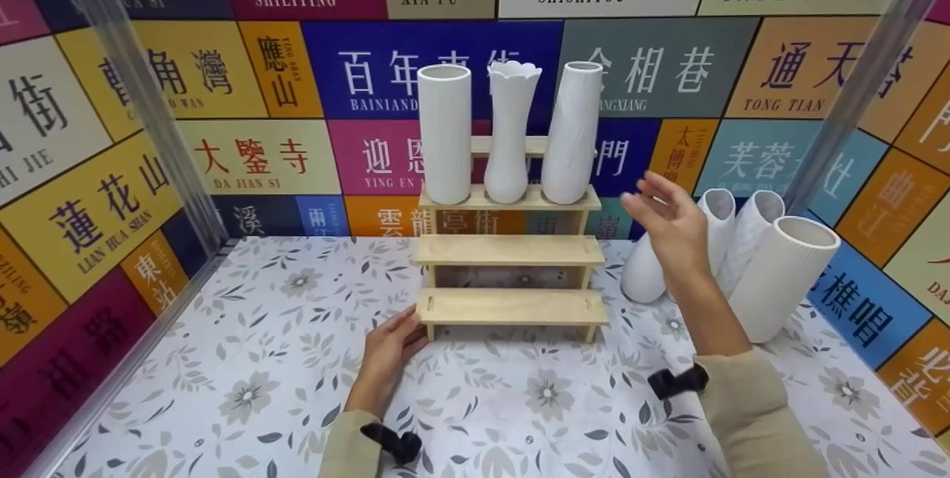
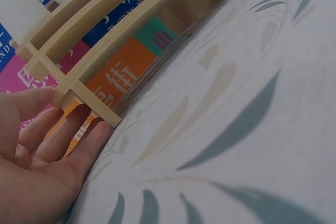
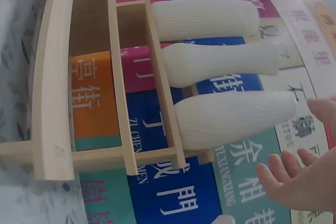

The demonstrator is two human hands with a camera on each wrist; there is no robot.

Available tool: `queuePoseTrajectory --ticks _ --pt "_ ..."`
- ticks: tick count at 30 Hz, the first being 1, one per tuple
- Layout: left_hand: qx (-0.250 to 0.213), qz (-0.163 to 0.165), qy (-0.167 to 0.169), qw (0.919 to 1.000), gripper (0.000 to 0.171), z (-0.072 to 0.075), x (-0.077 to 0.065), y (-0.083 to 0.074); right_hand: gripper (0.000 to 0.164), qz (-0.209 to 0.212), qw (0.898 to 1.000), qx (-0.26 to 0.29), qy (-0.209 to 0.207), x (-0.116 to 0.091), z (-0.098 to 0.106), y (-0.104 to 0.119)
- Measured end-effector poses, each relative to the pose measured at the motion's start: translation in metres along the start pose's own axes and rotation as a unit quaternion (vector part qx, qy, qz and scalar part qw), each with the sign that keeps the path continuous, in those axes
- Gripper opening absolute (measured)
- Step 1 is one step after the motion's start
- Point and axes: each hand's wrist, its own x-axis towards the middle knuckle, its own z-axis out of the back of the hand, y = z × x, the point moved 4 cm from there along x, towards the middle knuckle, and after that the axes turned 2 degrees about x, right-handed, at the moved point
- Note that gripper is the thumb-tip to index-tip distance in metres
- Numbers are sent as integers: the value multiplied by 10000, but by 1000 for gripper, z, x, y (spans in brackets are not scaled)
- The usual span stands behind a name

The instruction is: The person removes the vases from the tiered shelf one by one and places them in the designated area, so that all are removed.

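Vases (image 1: 508,133), three upright and all white, sit side by side between twelve and one o'clock in my head view, on the third step of a pale wooden stand (image 1: 512,306): a straight, finely ribbed cylinder (image 1: 445,136), a waisted middle one with a scalloped rim, and a narrow-mouthed tapering one (image 1: 573,136) with faint wavy relief. At seven o'clock I have the left hand (image 1: 390,344) touching the left end of the lowest step with loosely extended fingers, while at three my right hand (image 1: 672,229) is spread fairly wide, holding nothing, overlapping in view more white vases on the flowered desk (image 1: 312,367).
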Motion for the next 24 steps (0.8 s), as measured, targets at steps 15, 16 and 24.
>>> queuePoseTrajectory --ticks 15,16,24 --pt "52 7 39 10000 46 0 -1 -1 83 236 9945 -994 226 67 -57 16" --pt "37 5 59 10000 46 -1 -1 0 84 185 9940 -1061 172 70 -58 16" --pt "31 -3 29 10000 46 -1 -2 -2 93 -72 9900 -1407 85 87 -71 19"
